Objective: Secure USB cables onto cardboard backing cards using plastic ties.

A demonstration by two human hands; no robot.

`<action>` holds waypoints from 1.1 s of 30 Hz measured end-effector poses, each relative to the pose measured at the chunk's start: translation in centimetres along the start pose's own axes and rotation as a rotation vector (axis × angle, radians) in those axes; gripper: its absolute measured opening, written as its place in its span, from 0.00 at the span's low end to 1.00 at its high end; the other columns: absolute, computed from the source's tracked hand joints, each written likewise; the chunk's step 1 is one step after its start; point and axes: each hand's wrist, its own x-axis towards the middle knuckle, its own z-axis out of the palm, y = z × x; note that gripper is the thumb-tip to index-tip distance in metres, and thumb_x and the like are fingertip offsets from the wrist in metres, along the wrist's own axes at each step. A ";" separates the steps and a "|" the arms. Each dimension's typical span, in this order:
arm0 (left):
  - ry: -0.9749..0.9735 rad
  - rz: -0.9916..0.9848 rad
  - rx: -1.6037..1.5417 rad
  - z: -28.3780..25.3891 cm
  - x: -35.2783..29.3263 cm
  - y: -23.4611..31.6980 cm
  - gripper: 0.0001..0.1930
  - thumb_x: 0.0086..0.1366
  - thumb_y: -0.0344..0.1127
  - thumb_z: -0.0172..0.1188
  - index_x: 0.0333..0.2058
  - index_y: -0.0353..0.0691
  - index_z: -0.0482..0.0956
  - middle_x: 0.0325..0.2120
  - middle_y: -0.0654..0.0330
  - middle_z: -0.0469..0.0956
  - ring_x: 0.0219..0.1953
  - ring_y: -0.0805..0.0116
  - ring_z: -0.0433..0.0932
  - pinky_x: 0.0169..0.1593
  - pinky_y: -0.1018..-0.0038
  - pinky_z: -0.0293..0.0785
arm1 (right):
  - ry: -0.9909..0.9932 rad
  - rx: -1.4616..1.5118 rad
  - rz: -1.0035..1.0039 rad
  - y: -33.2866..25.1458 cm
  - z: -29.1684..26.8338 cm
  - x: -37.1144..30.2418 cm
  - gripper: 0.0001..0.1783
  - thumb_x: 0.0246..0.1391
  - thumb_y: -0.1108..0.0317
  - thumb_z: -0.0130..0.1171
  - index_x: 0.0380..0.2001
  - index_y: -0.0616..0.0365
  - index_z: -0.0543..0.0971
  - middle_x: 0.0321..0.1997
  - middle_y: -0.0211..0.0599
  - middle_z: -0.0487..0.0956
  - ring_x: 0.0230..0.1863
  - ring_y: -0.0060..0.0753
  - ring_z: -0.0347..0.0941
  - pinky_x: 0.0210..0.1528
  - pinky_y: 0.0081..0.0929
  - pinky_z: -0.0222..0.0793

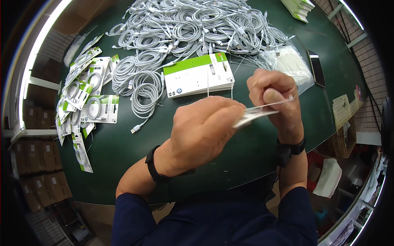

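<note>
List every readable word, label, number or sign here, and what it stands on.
Wording is not copied out; print stands on:
Stack of cards: lettering and small icons, mostly too small.
Packed cards, left: tiny, partly covered print.
Card in left hand: nearly edge-on, unreadable.
Cartons: white labels, too small.

The person's left hand (205,129) grips a white card (252,117), nearly edge-on. The right hand (274,93) is curled at a thin pale strip (282,101), its hold unclear. 2 dark wristbands (151,165) are in view. Beyond, a stack of green-and-white cards (195,78) lies before heaped coiled cables (184,28).
</note>
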 end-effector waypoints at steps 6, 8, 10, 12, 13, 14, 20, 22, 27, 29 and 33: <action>0.258 -0.590 -0.578 -0.3 0.2 -1.5 0.08 0.75 0.30 0.54 0.44 0.32 0.77 0.35 0.58 0.84 0.33 0.74 0.82 0.37 0.76 0.78 | 0.390 -0.385 -0.350 0.7 1.3 0.2 0.12 0.50 0.76 0.71 0.38 0.59 0.81 0.32 0.35 0.78 0.31 0.27 0.68 0.30 0.22 0.62; 0.275 -0.628 -0.626 0.0 0.2 -2.3 0.08 0.76 0.30 0.53 0.45 0.32 0.76 0.34 0.58 0.83 0.33 0.76 0.81 0.36 0.77 0.77 | 0.226 -0.857 -0.560 1.0 1.8 0.5 0.13 0.47 0.80 0.71 0.38 0.56 0.83 0.31 0.33 0.78 0.31 0.29 0.69 0.32 0.23 0.64; 0.286 -0.712 -0.728 0.4 0.0 -3.0 0.08 0.77 0.30 0.51 0.46 0.31 0.74 0.34 0.60 0.83 0.34 0.81 0.78 0.35 0.80 0.76 | 0.129 -1.093 -0.661 1.6 2.4 0.5 0.14 0.46 0.81 0.71 0.37 0.55 0.83 0.31 0.33 0.78 0.31 0.30 0.69 0.32 0.24 0.65; 0.276 -0.712 -0.703 0.9 -0.6 -3.8 0.08 0.76 0.30 0.51 0.45 0.31 0.74 0.33 0.60 0.82 0.33 0.81 0.77 0.35 0.80 0.75 | 0.017 -1.287 -0.680 2.6 3.0 0.5 0.19 0.41 0.83 0.73 0.38 0.52 0.85 0.31 0.29 0.78 0.31 0.32 0.69 0.33 0.26 0.67; 0.260 -0.712 -0.676 1.2 -0.8 -4.0 0.07 0.76 0.30 0.51 0.44 0.31 0.74 0.33 0.61 0.82 0.32 0.82 0.76 0.34 0.81 0.74 | 0.010 -1.289 -0.678 2.9 3.1 0.5 0.19 0.41 0.83 0.73 0.38 0.52 0.85 0.31 0.29 0.78 0.31 0.32 0.69 0.33 0.26 0.67; 0.243 -0.711 -0.650 1.4 -0.9 -4.2 0.07 0.76 0.29 0.51 0.44 0.31 0.75 0.32 0.61 0.82 0.31 0.82 0.75 0.34 0.82 0.73 | 0.020 -1.316 -0.679 3.3 3.1 0.4 0.20 0.39 0.82 0.73 0.37 0.51 0.86 0.31 0.28 0.78 0.31 0.32 0.69 0.33 0.26 0.67; 0.233 -0.729 -0.716 2.2 -1.3 -3.9 0.07 0.76 0.29 0.51 0.43 0.31 0.75 0.33 0.62 0.81 0.33 0.83 0.73 0.35 0.81 0.73 | 0.032 -1.421 -0.760 3.5 2.7 0.4 0.20 0.33 0.78 0.73 0.35 0.51 0.86 0.32 0.26 0.77 0.32 0.31 0.70 0.29 0.25 0.68; 0.181 -0.757 -0.753 2.0 -1.2 -3.8 0.08 0.76 0.30 0.52 0.45 0.31 0.75 0.34 0.61 0.81 0.35 0.83 0.74 0.38 0.80 0.74 | 0.050 -1.416 -0.752 3.5 2.7 0.4 0.19 0.34 0.79 0.73 0.35 0.52 0.86 0.32 0.26 0.77 0.32 0.31 0.70 0.30 0.26 0.67; 0.165 -0.710 -0.781 1.7 -0.9 -2.8 0.10 0.74 0.29 0.55 0.49 0.31 0.74 0.38 0.61 0.81 0.38 0.81 0.76 0.42 0.79 0.76 | 0.140 -1.356 -0.747 3.4 2.8 0.3 0.17 0.39 0.80 0.74 0.35 0.53 0.84 0.31 0.27 0.76 0.32 0.32 0.69 0.32 0.28 0.66; 0.101 -0.662 -0.706 1.6 -1.1 -2.8 0.12 0.73 0.28 0.57 0.51 0.31 0.74 0.40 0.61 0.81 0.40 0.79 0.78 0.45 0.78 0.77 | 0.166 -1.343 -0.746 3.4 2.8 0.3 0.16 0.40 0.80 0.74 0.34 0.54 0.84 0.31 0.27 0.76 0.32 0.32 0.69 0.32 0.28 0.66; 0.118 -0.676 -0.763 1.9 -1.1 -2.9 0.13 0.71 0.26 0.58 0.52 0.31 0.74 0.42 0.59 0.82 0.42 0.77 0.79 0.47 0.77 0.78 | 0.180 -1.311 -0.748 3.3 2.7 0.3 0.13 0.44 0.79 0.73 0.34 0.56 0.83 0.32 0.28 0.78 0.33 0.33 0.70 0.32 0.28 0.67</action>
